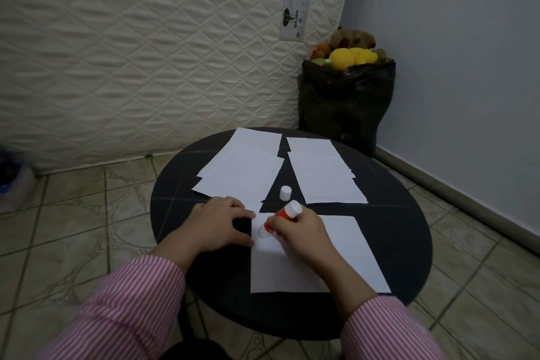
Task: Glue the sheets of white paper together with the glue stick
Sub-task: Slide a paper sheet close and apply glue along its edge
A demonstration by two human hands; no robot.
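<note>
Striped pink sleeves come in at the bottom, over a round black table on a tiled floor, with a quilted mattress leaning behind and a black bag of plush toys in the corner. Left hand lies flat, fingers pressing the near sheet at its left edge. Right hand grips the red glue stick, tilted, tip on that sheet's top-left corner. Its white cap stands between two paper stacks further back.

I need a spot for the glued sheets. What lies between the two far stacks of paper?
In the head view, only the white cap stands on the bare black table between the left stack and right stack.
</note>
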